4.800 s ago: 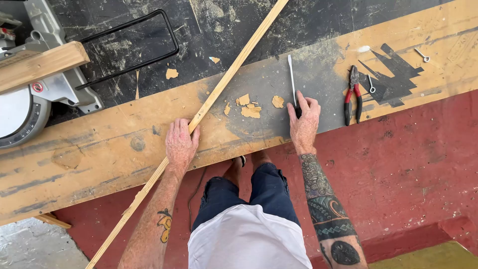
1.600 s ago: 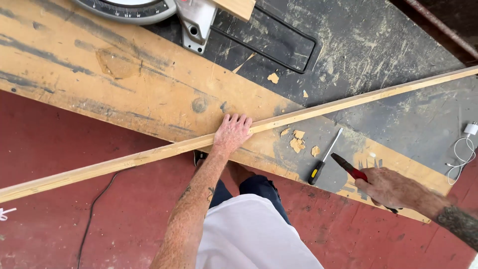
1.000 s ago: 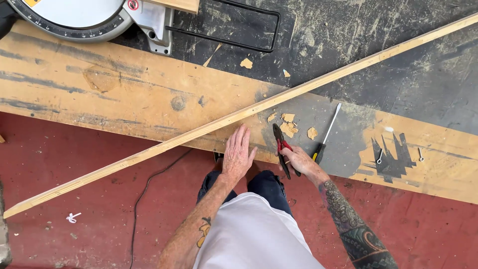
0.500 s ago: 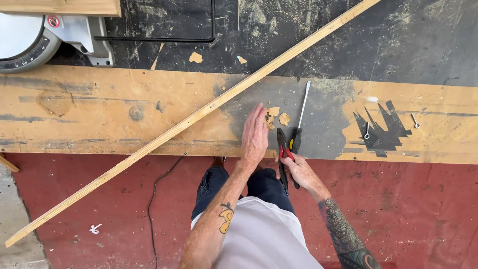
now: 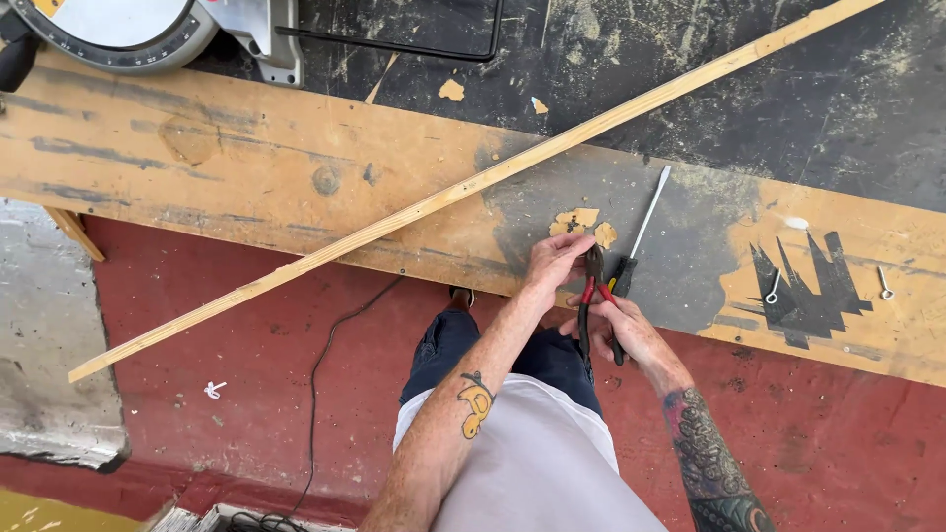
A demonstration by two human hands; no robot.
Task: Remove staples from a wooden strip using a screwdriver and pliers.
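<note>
Pliers [image 5: 589, 300], red-and-black handled, held at the near edge of the plank [image 5: 246, 167].
Your right hand [image 5: 621, 330] is closed around the handles; your left hand [image 5: 554, 261], fingers curled, pinches at the dark head. A screwdriver [image 5: 641, 232] lies at 1 o'clock, just beside; a long wood strip [image 5: 434, 202] crosses from 8 to 2 o'clock; two screw hooks [image 5: 774, 288] rest at 3 o'clock.

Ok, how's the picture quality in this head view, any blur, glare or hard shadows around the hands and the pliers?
Head view: even, soft daylight, with no hard shadows and no glare on the plank. The left hand, right hand and red-handled pliers are sharp, with no motion blur. The long wooden strip looks straight, so there is little lens distortion.
</note>
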